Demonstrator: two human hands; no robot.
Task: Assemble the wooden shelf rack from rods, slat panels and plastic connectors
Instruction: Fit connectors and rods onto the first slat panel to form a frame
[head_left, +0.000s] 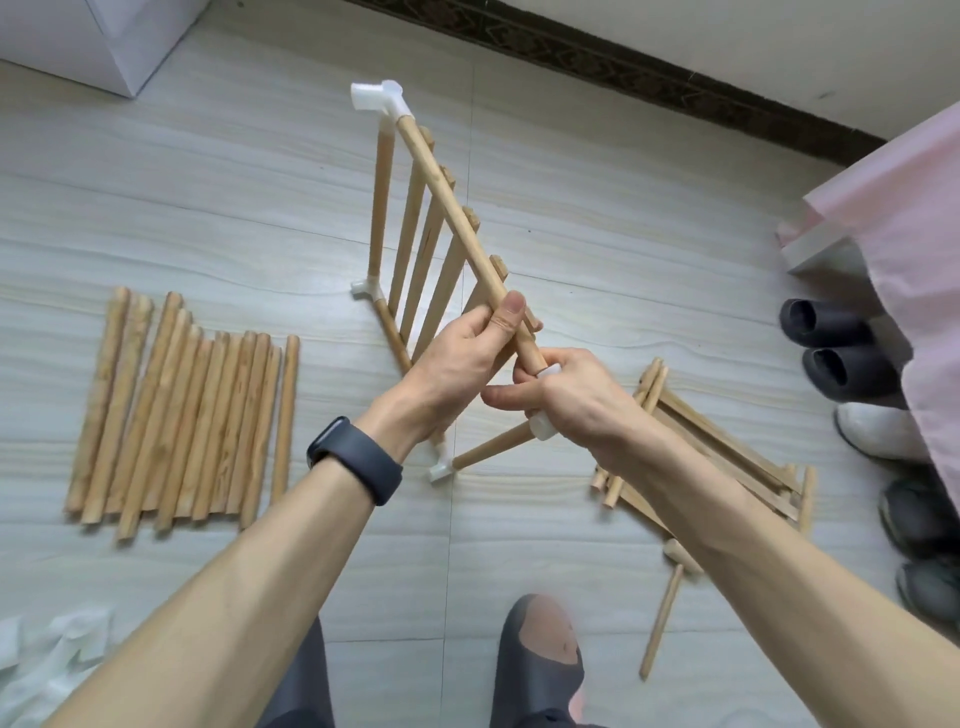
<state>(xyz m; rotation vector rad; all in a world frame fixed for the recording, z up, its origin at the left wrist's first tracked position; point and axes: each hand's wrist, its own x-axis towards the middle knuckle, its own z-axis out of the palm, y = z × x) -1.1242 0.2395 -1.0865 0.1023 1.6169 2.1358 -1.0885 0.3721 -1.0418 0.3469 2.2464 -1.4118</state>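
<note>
A half-built rack (382, 208) stands on pale floor tiles (208, 182) streaked like wood grain, seen from the head camera. Its top rod (452, 208), round and light, smooth-sanded, slopes from a white plastic joint (376, 98) (blocky, slightly glossy) at the far corner down to the person's hands.

The left hand (462, 348) grips the top rod near its lower end, thumb laid along the wood. The right hand (571, 400) is curled round a white connector (545, 372) capping that end. Flat slats (423, 249) with squared tips run from the top rod down toward a bottom rod (392, 332) lying on the floor. A short rod (493, 447) slants from under the right hand to a white foot (441, 472) resting on the tiles.

To the left of the rack, well apart, loose rods (182, 415) lie side by side in a ragged row, their grain showing. To the right, stacked panels (722, 447) lie partly behind the right forearm, with a wooden mallet (662, 623) near them.

A dark band (358, 460) circles the left wrist. A dark slipper (540, 660) shows at the bottom edge. Shoes (831, 343) line up beside a pink cloth (909, 234) at the right.
</note>
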